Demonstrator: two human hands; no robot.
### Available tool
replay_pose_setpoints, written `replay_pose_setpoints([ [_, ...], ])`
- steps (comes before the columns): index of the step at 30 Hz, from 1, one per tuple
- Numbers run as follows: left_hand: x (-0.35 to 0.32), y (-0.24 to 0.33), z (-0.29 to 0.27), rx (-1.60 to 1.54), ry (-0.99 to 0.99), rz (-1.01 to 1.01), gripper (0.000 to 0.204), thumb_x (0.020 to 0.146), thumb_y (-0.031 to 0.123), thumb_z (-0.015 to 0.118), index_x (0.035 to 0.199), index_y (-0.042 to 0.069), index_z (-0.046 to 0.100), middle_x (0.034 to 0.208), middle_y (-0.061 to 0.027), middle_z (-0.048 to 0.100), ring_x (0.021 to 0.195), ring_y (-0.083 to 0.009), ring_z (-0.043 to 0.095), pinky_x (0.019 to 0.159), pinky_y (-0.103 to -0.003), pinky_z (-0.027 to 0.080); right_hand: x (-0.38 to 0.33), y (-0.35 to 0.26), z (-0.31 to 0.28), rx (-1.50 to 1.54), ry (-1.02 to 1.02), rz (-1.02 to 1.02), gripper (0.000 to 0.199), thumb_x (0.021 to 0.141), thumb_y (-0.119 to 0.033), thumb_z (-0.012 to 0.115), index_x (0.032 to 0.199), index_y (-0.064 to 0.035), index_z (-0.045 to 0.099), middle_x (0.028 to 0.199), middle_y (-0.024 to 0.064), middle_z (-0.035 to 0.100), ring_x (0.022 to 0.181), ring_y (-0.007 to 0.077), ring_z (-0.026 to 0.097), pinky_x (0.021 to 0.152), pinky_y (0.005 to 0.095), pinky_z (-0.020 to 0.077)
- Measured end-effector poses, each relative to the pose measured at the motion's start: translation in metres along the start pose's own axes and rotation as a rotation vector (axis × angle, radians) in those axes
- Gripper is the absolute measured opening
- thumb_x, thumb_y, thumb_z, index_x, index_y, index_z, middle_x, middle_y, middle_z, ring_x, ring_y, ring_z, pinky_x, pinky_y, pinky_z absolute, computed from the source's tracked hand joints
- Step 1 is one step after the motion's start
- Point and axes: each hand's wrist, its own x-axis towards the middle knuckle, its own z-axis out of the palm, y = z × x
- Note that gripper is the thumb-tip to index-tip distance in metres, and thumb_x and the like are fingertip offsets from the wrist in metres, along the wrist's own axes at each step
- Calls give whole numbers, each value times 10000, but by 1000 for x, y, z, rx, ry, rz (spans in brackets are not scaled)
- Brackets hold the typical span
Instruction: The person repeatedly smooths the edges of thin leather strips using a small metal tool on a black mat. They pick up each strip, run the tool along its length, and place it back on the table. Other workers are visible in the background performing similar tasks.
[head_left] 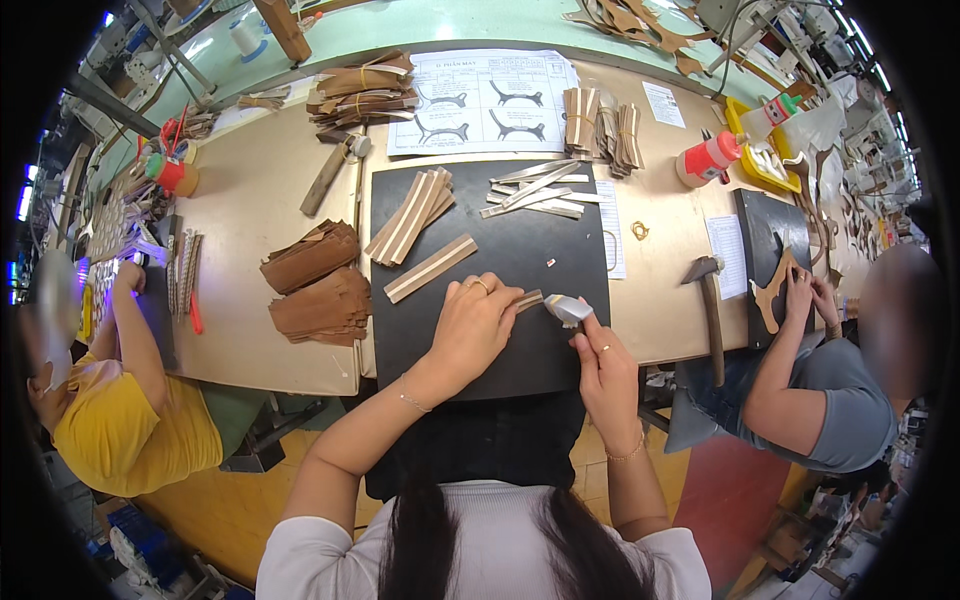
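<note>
My left hand point(474, 328) is closed, its fingers pressing on a brown leather strip point(530, 299) over the black work board point(490, 365). Only the strip's right end shows past the fingertips; the rest is hidden. Just to the right, my right hand point(605, 375) is closed around a shiny silver-grey tool with a broad, blunt head point(568, 309). The tool's exact kind is unclear. Its head points toward the strip's end. Beyond my left hand lies a brown strip with a pale centre band point(431, 269). Behind it is a fanned stack of similar strips point(410, 214).
Pale narrow strips point(540, 190) lie at the board's back. Brown leather piles point(318, 280) and a hammer point(335, 174) sit left. Drawing sheets point(480, 100) and bundled strips point(580, 118) lie behind. Right are another hammer point(708, 310) and a red-capped bottle point(708, 158). Co-workers sit on both sides.
</note>
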Motion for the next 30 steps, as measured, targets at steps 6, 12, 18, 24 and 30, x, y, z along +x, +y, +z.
replay_pose_setpoints([
  [6,3,-3,2,-15,-38,-35,286,887,66,719,1169,99,762,943,-50,639,924,-241,592,801,-371,384,18,-3,4,-121,-53,-45,455,1007,-121,621,1459,-168,590,803,116,571,673,321,597,625,430,484],
  [12,0,-2,3,224,8,167,359,837,52,722,1185,133,761,931,-14,598,882,-215,556,798,-375,375,21,-2,4,-155,-84,-26,446,1009,-135,620,1454,-170,594,808,120,581,668,330,608,618,435,494],
  [18,-3,6,3,482,-3,275,372,860,89,649,1224,83,728,953,-23,589,893,-204,539,807,-377,372,22,-5,4,-150,-72,-34,456,1008,-134,623,1461,-175,588,803,123,575,657,331,606,611,439,495],
  [24,-1,14,2,580,-27,303,362,884,119,604,1219,30,709,943,-36,584,895,-199,534,811,-374,371,29,-13,0,-194,-57,-55,485,995,-114,636,1472,-177,578,800,109,575,648,305,606,599,423,497],
  [30,-1,16,1,609,-35,328,371,877,124,610,1220,9,694,931,-39,586,899,-196,535,812,-371,371,38,-18,4,-197,-27,-134,510,987,-109,646,1487,-169,561,800,93,580,644,288,608,592,405,502],
])
